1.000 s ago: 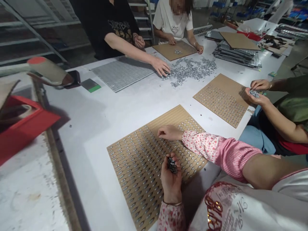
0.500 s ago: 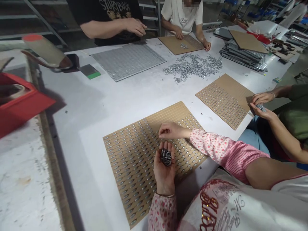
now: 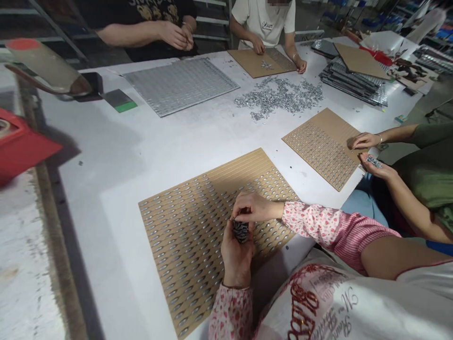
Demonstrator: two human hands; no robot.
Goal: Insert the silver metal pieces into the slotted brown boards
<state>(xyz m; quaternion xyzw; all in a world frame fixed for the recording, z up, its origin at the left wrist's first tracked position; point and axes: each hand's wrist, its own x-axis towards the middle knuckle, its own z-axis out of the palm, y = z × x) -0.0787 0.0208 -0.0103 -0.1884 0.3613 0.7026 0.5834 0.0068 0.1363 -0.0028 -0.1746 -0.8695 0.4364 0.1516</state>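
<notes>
My left hand (image 3: 235,252) is cupped over the brown slotted board (image 3: 184,222) and holds a small heap of silver metal pieces (image 3: 241,230). My right hand (image 3: 250,207) reaches down onto that heap, its fingertips pinched on the pieces. Many of the board's slots have a metal piece set in them. The board lies on the white table (image 3: 148,151) right in front of me.
A loose pile of metal pieces (image 3: 279,97) lies mid-table. A person on the right works at a second brown board (image 3: 320,146). Two people sit opposite, by a silver filled board (image 3: 180,85) and another brown board (image 3: 260,61). Stacked boards (image 3: 350,78) sit far right; a red box (image 3: 21,146) at left.
My right hand has drawn back from the board to the heap in my left hand. My left hand has lifted slightly toward it. The person opposite has pulled a hand away from the pile.
</notes>
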